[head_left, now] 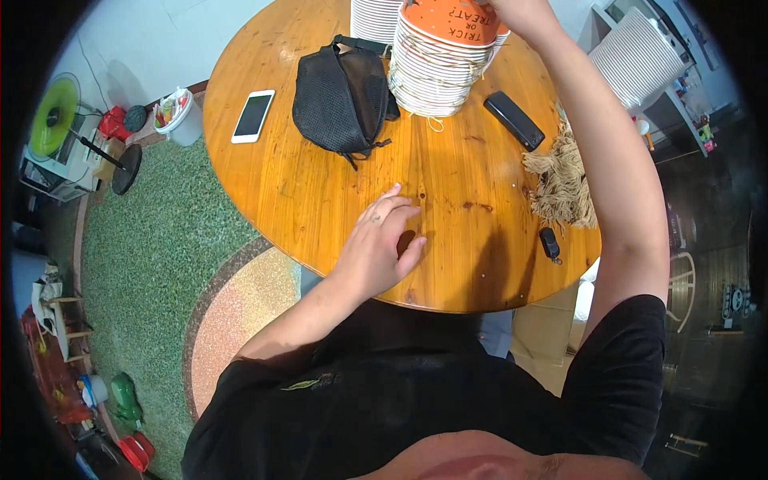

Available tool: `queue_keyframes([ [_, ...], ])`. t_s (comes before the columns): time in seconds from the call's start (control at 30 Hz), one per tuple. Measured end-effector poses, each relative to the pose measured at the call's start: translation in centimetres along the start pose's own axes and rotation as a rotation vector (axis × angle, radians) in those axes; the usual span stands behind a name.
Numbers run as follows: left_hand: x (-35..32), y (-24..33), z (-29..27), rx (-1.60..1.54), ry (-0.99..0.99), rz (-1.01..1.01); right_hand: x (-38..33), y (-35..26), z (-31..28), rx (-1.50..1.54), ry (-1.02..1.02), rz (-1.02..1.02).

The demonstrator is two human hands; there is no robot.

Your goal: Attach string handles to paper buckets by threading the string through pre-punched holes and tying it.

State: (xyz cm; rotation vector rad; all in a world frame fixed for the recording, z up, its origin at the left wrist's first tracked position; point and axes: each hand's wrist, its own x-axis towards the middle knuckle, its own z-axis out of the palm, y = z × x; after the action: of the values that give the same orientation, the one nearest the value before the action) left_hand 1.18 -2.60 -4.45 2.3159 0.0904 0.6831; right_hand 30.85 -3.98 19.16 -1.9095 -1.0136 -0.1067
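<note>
My left hand [379, 242] is open above the near part of the wooden table [456, 280], its fingers slightly bent and nothing in it. At the top edge of the picture, my right hand [512, 14] grips the rim of an orange paper bucket [452, 22] with dark lettering. Most of its fingers are cut off by the frame. That bucket tops a tall stack of white-edged paper buckets [436, 80], with thin cords hanging between the layers. Left of the stack lies a black mesh bag [332, 100]. Another white stack [374, 20] stands behind it.
On the table are a white phone [253, 117], a black oblong case [514, 121], a bundle of tan cords [562, 180] and a black key fob [550, 244]. A further white stack [638, 60] stands at the right. A green fan [54, 118] and a white bin [180, 120] stand left.
</note>
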Motion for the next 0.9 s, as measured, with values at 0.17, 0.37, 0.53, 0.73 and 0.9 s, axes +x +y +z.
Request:
queue_keyframes([
  [0.17, 0.6, -0.1, 0.6, -0.017, -0.016, 0.011, 6.3, 9.2, -3.0, 0.552, 0.119, -0.029],
  [0.37, 0.7, -0.1, 0.1, -0.033, -0.005, -0.061, 10.7, 15.9, -2.6, -0.182, 0.473, -0.026],
  [0.53, 1.3, -0.3, 0.8, -0.051, -0.001, -0.028, 18.9, 25.2, -2.5, -0.153, 0.441, -0.030],
  [0.73, 0.6, -0.7, 0.2, -0.010, -0.023, -0.090, 18.9, 25.5, 1.6, 0.121, 0.243, 0.122],
  [0.9, 1.7, -0.5, 0.7, -0.057, -0.037, -0.018, 18.9, 23.4, -2.9, -0.273, 0.500, -0.027],
])
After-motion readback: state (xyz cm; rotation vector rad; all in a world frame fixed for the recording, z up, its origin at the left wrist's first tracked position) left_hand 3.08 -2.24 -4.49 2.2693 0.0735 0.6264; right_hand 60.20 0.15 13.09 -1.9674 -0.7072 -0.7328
